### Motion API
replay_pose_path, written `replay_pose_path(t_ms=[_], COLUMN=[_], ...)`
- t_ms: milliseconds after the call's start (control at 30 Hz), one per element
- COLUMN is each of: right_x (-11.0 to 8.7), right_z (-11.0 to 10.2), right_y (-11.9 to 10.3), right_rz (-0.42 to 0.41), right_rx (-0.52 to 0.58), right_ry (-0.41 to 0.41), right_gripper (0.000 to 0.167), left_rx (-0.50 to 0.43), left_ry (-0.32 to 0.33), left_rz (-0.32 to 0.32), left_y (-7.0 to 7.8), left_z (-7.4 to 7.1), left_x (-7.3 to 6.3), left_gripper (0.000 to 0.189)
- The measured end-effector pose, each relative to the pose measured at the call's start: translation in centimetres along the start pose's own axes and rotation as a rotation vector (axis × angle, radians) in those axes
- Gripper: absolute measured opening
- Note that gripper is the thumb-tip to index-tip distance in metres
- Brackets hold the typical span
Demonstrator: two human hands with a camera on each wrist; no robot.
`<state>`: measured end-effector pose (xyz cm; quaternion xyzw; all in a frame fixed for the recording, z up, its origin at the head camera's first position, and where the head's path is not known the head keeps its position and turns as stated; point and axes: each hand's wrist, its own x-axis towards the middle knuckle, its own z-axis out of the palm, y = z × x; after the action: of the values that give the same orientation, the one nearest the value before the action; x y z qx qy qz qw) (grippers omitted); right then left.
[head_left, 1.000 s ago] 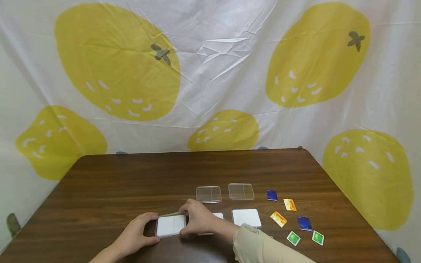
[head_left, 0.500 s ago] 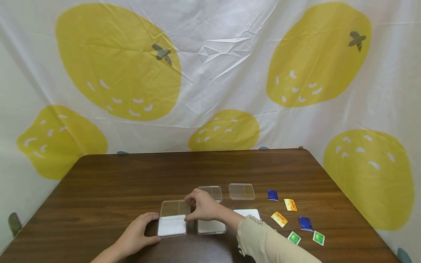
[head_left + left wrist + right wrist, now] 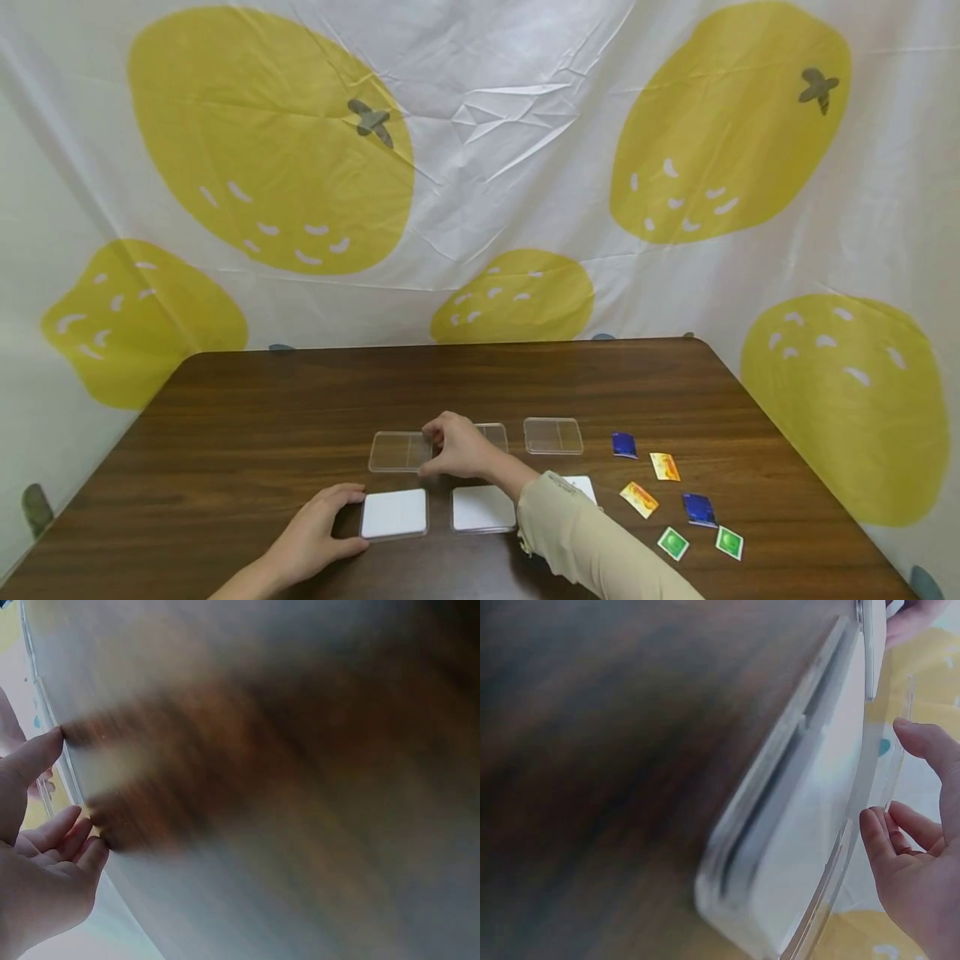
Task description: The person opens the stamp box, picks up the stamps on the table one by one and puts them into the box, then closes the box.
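Lid (image 3: 390, 452) now shifted far of left box (image 3: 394, 513), uncovering it. Your right hand (image 3: 463, 448) grips lid; your left hand (image 3: 318, 527), wide, flanks box.

Pale beige sleeve (image 3: 600, 533) on right arm (image 3: 513, 475), creased, ending above the wrist in a puckered cuff (image 3: 534, 508). Small dark lettering (image 3: 567, 483) near cuff's upper side, unreadable. Right hand (image 3: 461, 446), left hand (image 3: 318, 529), visible left forearm (image 3: 251, 577): bare.
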<state>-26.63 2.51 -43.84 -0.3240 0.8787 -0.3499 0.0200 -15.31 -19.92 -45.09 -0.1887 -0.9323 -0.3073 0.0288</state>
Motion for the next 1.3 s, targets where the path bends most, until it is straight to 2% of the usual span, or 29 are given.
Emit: replay_pose_path(t_ms=[300,600,1000,1300], right_x=[0.7,1.7,2.0,1.9], right_z=[0.4,0.4,0.4,0.2], right_y=[0.0,0.0,0.0,-0.1], right_rz=[-0.018,-0.012,-0.053,-0.026], right_rx=[-0.044,-0.082,-0.147,-0.162], right_ry=[-0.007,-0.010,-0.034,-0.048], right_gripper=[0.051,0.052,0.051,0.052], left_rx=[-0.020,0.000,-0.013,-0.007], left_ry=[-0.005,0.008,-0.016,-0.008], left_rz=[0.003,-0.003,-0.022,-0.023], left_y=[0.0,0.1,0.1,0.2], left_z=[0.3,0.0,0.0,0.0], left_x=[0.0,0.0,0.0,0.0], left_gripper=[0.049,0.048,0.050,0.049])
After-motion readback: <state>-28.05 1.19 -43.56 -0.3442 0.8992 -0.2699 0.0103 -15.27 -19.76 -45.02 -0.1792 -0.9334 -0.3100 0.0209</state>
